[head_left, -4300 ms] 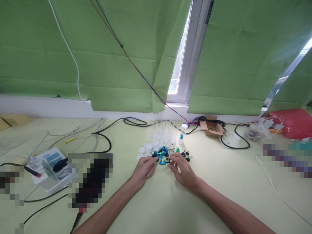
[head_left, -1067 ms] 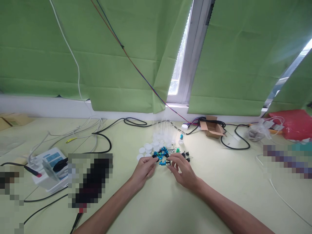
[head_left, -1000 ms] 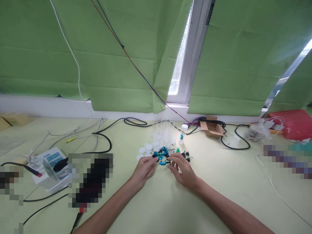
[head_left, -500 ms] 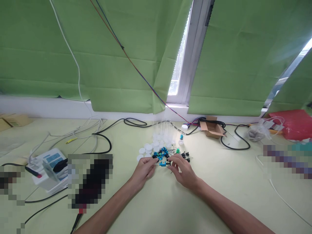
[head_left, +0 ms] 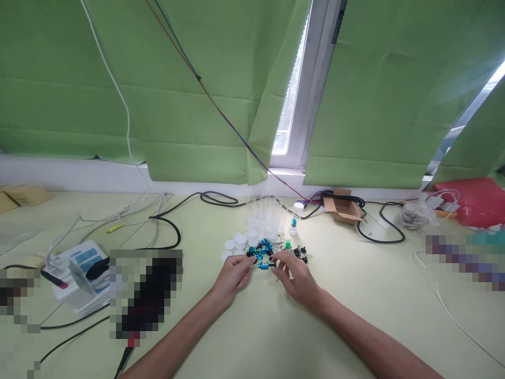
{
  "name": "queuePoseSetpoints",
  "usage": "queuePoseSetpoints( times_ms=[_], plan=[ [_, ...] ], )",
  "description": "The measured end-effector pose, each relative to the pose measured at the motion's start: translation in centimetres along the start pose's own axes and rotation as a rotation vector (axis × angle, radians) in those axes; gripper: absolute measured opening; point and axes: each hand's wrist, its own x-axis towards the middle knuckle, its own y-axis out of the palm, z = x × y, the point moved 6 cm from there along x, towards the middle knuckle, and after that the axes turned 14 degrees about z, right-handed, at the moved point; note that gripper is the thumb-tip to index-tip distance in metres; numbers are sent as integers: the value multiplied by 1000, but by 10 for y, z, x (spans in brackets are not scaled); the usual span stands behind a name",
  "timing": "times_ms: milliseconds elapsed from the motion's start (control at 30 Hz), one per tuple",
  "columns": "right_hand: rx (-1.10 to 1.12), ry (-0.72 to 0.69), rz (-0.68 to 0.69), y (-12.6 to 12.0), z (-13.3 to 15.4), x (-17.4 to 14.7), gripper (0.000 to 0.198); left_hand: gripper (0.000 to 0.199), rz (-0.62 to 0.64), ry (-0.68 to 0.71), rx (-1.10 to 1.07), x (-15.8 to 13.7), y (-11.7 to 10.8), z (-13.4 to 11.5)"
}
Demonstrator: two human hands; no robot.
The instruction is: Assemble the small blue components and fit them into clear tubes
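Over the near edge of a pile of small parts, my left hand is closed in a pinch on a thin metal pin. My right hand pinches the black end of a small blue metal cylinder. The cylinder lies level between the hands, pointing at the pin; whether they touch is too small to tell. Just beyond are several loose blue parts, a green part and black knobs with thin stems. White round caps lie left of them.
Clear tubes stand behind the pile, near a capped tube holding a blue part. An open cardboard box sits at the back right. Black cables cross the back, and a white device stands at the left.
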Motion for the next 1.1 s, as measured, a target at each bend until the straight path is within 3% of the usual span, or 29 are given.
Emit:
queuePoseSetpoints(
  times_ms=[333, 1100],
  plan=[
    [14, -52, 10, -1, 5, -1, 31, 46, -8, -7, 2, 0, -1, 0],
    [-20, 14, 7, 3, -8, -2, 21, 51, 14, -7, 52, 0, 1, 0]
  ],
)
